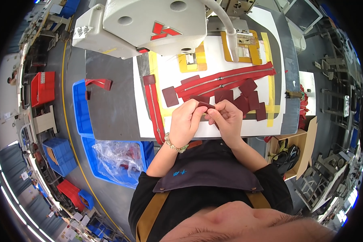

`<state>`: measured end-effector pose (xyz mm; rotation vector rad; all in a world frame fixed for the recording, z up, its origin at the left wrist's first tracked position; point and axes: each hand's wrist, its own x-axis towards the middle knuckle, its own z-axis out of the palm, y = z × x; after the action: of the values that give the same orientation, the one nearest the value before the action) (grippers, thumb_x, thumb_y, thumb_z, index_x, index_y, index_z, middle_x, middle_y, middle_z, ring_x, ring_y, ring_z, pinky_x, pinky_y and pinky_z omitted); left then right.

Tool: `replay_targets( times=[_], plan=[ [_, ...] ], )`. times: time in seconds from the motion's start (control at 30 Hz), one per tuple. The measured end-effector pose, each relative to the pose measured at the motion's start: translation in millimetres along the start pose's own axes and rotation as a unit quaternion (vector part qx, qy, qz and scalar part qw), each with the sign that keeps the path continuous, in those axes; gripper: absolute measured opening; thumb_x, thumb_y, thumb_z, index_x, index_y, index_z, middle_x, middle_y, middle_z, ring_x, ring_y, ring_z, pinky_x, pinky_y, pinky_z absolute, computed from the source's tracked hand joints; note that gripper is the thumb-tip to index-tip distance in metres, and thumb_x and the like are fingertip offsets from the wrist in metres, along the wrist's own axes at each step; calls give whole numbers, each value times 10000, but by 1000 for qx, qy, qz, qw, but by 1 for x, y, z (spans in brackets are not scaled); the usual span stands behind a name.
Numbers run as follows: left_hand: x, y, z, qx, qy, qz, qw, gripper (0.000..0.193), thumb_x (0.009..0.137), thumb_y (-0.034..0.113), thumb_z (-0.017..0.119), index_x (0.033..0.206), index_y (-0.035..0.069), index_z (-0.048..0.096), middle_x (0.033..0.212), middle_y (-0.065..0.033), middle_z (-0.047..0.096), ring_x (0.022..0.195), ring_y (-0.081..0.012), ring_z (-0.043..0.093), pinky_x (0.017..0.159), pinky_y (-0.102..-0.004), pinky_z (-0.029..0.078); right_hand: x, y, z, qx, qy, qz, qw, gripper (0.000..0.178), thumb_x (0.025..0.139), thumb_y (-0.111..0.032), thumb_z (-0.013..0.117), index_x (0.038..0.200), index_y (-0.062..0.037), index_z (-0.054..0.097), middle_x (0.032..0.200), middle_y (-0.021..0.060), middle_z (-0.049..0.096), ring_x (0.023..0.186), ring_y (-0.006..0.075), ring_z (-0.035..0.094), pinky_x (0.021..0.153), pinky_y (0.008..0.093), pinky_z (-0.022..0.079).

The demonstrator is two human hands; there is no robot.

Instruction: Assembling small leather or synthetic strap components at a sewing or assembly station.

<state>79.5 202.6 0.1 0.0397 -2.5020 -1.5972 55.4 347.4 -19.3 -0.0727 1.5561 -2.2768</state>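
A small dark red leather-like patch is pinched in front of me between the fingers of both hands. My left hand, closed on it, wears a beaded bracelet; my right hand is closed at the patch's other end. Just beyond my fingers lie red zippers with metal teeth. Several loose dark red patches are spread around my right hand, and a single patch lies beyond my left. Further left, one red zipper bears a patch at its far end.
A white sewing machine head overhangs the far side of the table. Yellow frames stand under and beside it. Blue bins, one holding clear plastic, are at the left. An open cardboard box with a black bag is at the right.
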Motion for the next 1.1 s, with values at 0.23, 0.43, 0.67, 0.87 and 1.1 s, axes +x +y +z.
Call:
replay_targets(
  times=[0.23, 0.43, 0.67, 0.87, 1.1],
  plan=[
    [2, -1, -4, 14, -5, 16, 1000, 92, 852, 51, 603, 780, 8, 567, 657, -108, 529, 569, -247, 537, 521, -319, 413, 1, 2, 2, -14, -5, 4, 1000, 69, 888, -33, 619, 866, 18, 579, 737, 42, 635, 640, 46, 559, 575, 182, 451],
    [13, -20, -29, 53, -137, 89, 985, 135, 839, 125, 621, 777, 24, 556, 670, -127, 506, 618, -301, 543, 557, -364, 429, 16, -22, -9, -170, -113, 25, 979, 105, 852, -55, 665, 802, 4, 593, 683, 26, 617, 619, 31, 535, 553, 186, 432],
    [57, -20, -60, 59, -386, 123, 912, 171, 867, 181, 590, 806, 22, 567, 720, -138, 556, 694, -324, 573, 629, -378, 468, 61, -47, -12, -248, -361, 157, 885, 115, 833, -83, 676, 791, 4, 613, 653, 4, 597, 568, 50, 554, 512, 195, 429],
    [82, -37, -49, 244, -135, 85, 956, 190, 832, 202, 628, 923, 36, 620, 826, -98, 605, 792, -264, 601, 712, -363, 486, 142, -29, -18, -209, -226, 132, 942, 201, 860, -197, 647, 739, -42, 607, 613, 34, 596, 493, 57, 502, 456, 196, 394],
    [84, -55, -43, 332, -53, 221, 916, 306, 793, 131, 665, 1079, 29, 632, 1055, -80, 627, 962, -247, 588, 831, -351, 472, 174, -27, -5, -294, -156, 183, 925, 221, 866, -178, 632, 726, -8, 609, 601, 58, 596, 466, 95, 516, 426, 231, 409]
  ],
)
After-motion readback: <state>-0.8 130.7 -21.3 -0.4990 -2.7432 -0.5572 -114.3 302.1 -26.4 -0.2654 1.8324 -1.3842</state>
